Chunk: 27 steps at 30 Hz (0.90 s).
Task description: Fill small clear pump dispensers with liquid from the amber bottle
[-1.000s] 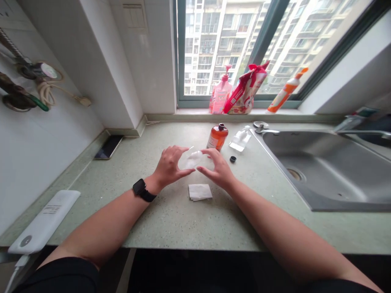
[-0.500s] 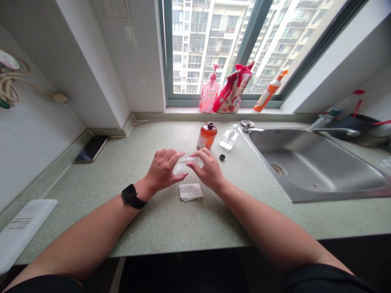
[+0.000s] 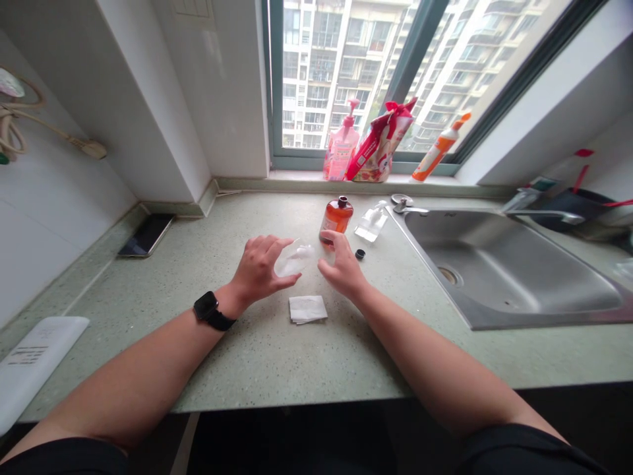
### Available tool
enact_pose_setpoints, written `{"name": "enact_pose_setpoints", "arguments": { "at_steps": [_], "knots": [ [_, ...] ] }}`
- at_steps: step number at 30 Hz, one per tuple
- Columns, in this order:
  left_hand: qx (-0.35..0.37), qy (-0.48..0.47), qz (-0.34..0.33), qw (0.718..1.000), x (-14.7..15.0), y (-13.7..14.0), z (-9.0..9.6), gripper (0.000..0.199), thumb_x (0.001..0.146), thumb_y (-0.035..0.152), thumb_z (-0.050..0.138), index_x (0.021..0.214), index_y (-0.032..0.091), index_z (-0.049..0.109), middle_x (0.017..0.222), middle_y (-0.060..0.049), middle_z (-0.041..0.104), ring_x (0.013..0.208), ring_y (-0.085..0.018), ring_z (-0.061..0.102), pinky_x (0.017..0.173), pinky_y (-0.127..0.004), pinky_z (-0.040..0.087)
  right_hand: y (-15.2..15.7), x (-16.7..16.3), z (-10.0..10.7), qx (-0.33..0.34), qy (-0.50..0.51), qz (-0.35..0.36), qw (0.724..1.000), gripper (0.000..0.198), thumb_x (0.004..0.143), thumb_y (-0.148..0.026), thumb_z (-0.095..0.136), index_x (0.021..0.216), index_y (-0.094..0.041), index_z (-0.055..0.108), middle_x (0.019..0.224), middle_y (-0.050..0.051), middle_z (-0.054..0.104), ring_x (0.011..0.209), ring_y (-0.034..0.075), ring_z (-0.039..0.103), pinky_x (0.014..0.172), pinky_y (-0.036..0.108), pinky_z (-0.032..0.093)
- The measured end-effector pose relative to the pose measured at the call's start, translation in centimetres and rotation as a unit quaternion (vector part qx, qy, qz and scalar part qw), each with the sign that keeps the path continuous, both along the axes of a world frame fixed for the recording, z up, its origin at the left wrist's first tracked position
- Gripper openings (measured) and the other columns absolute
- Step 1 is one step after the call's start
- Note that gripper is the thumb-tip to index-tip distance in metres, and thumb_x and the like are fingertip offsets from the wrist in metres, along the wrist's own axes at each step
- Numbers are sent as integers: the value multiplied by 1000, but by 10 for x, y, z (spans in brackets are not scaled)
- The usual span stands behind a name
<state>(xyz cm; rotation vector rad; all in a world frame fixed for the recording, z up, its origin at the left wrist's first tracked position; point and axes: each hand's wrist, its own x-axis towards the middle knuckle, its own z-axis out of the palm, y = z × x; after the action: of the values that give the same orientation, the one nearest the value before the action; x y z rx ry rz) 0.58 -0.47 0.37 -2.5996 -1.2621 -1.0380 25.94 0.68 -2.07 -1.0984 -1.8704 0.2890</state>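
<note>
My left hand (image 3: 264,268), with a black watch on its wrist, is curved round a small clear pump bottle (image 3: 293,262). The bottle looks tilted, its pump end pointing to the right, and the palm hides its far end. Apart from it on the right is my right hand (image 3: 343,269), thumb and fingers spread with nothing between them. Just behind that hand stands an amber bottle (image 3: 338,218) with its mouth uncovered. A black cap (image 3: 360,254) lies beside the right hand. Nearer to me is a folded white tissue (image 3: 307,309).
A second clear pump bottle (image 3: 370,224) lies near the sink (image 3: 534,264). On the sill are a pink pump bottle (image 3: 341,150), a red bag (image 3: 380,142) and an orange-and-white bottle (image 3: 439,150). A phone (image 3: 147,235) and a white box-like object (image 3: 42,369) are at the left.
My right hand has moved right, away from the pump end of the clear bottle, and its fingers have spread. The left hand stays round the bottle.
</note>
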Motion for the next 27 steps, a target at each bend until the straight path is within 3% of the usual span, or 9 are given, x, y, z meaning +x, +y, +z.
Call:
{"name": "enact_pose_setpoints", "arguments": {
  "at_steps": [4,10,15,19,24,27],
  "knots": [
    [6,15,-6,1000,2,-1,-1,65,88,52,83,144,24,64,121,-11,74,110,-34,64,100,-48,46,-6,-6,4,-26,-1,61,998,34,91,-31,70,124,-27,62,133,12,64,131,32,63,115,58,56],
    [6,22,-25,999,4,-2,-1,59,90,49,79,142,25,66,118,-10,74,108,-33,65,100,-48,46,-20,-16,13,-11,-3,101,995,34,93,-47,79,123,-32,70,136,10,64,134,31,63,119,60,53],
    [6,16,-31,999,3,-2,-1,62,89,52,81,143,26,66,120,-10,74,110,-34,65,102,-50,46,-16,-13,15,4,23,54,998,24,102,-47,70,120,-31,71,129,10,67,130,31,64,116,59,55],
    [-2,3,-18,1000,1,0,-2,64,89,55,82,145,28,66,120,-10,74,112,-34,64,104,-49,45,-11,-10,12,-1,21,31,999,38,98,-43,74,133,-31,64,130,11,67,129,31,64,113,57,58],
    [13,7,-11,1000,0,0,-2,67,91,57,81,147,26,64,123,-11,74,112,-34,65,102,-49,45,-10,-9,9,0,15,30,999,37,96,-35,72,130,-28,61,127,12,68,127,31,65,111,56,59],
    [12,11,-24,1000,0,0,-2,65,90,53,81,147,25,64,125,-11,75,113,-34,65,103,-49,45,-12,-11,10,5,15,50,999,36,93,-40,79,123,-28,63,127,11,68,126,32,66,111,56,58]
  ]
}}
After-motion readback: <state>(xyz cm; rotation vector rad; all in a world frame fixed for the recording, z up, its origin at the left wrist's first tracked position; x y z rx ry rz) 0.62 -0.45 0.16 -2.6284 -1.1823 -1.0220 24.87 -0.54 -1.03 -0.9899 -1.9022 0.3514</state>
